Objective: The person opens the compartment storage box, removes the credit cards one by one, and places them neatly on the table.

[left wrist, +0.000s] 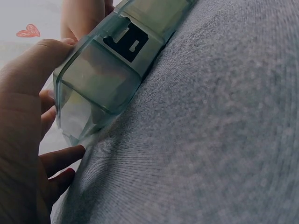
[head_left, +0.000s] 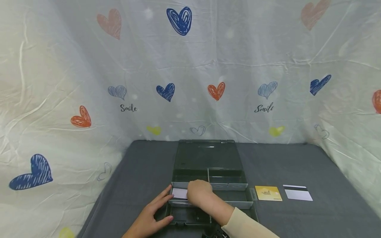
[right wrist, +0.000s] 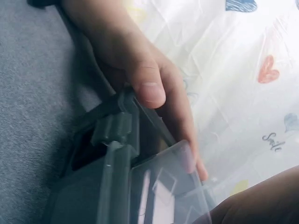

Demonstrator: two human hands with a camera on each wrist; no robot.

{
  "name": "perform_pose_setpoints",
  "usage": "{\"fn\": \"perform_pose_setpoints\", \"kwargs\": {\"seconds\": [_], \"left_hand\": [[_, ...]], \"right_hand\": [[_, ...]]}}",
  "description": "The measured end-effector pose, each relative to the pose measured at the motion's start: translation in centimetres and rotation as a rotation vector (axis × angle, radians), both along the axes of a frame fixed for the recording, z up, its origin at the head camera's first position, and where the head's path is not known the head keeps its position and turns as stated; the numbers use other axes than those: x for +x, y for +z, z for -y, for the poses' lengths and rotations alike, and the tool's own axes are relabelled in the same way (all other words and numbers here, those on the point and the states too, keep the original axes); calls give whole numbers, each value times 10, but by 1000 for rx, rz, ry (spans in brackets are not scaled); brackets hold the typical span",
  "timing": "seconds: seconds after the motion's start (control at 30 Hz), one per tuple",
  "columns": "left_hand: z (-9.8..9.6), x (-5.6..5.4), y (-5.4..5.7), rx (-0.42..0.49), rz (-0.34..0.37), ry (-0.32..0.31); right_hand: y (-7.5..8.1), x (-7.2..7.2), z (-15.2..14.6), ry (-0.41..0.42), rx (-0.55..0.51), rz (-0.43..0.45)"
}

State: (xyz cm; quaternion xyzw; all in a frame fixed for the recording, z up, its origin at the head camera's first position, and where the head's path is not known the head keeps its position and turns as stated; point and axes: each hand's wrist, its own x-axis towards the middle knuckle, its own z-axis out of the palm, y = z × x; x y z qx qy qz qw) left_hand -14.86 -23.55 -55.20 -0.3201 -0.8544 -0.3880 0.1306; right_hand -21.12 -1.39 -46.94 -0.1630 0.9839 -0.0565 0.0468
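A dark translucent plastic box [head_left: 208, 157] with dividers stands with its lid raised at the back. My left hand [head_left: 152, 213] rests against its left side, fingers spread and thumb at the front left corner; the right wrist view shows that thumb [right wrist: 152, 93] on the rim. Inside the left middle compartment is a white card [head_left: 179, 193]. My right hand [head_left: 200, 193] reaches down beside this card with its fingers bent into the box. Its fingertips are hidden, so I cannot tell whether they grip anything.
Right of the box, a yellow card [head_left: 268, 193] and a white card with a black stripe [head_left: 298, 195] lie on the grey cloth-covered table [head_left: 143, 165]. A white curtain [head_left: 238, 49] printed with hearts hangs behind and at both sides.
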Motion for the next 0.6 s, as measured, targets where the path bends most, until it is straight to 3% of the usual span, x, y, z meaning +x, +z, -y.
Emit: {"fn": "perform_pose_setpoints", "kwargs": {"seconds": [0.33, 0.6], "left_hand": [[2, 0, -1, -36, 37, 8], [1, -1, 0, -25, 28, 11]], "right_hand": [[-3, 3, 2, -62, -9, 15], [-1, 3, -1, -104, -112, 38]]}}
